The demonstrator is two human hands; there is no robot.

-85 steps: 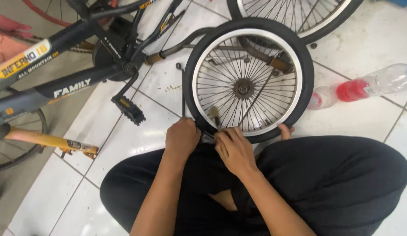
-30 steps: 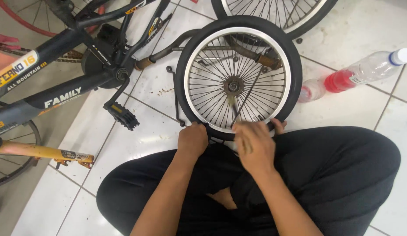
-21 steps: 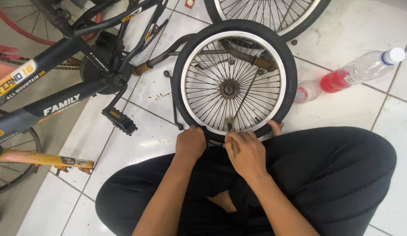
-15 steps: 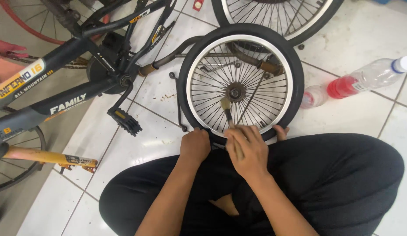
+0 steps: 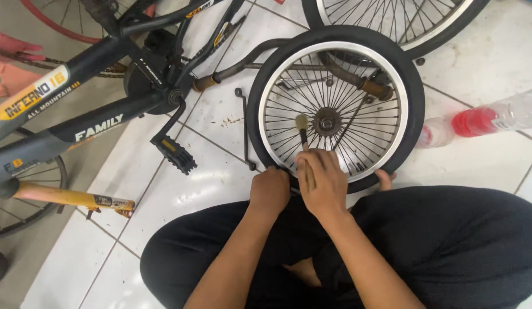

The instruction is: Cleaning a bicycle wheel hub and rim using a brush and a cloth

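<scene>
Two hands work here: our left hand [image 5: 270, 191] grips the near rim of the wheel [image 5: 334, 109] to steady it, while our right hand [image 5: 322, 182] holds a small brush [image 5: 302, 129] poked between its spokes.

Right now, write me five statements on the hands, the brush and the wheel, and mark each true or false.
1. The right hand holds a small brush whose bristles point at the hub. True.
2. The left hand grips the bicycle pedal. False: it grips the tyre at the wheel's near edge.
3. The wheel's rim is silver. True.
4. The plastic bottle stands upright. False: it lies on its side on the tiles.
5. The brush rests on the floor. False: it is in the right hand, over the spokes.
</scene>
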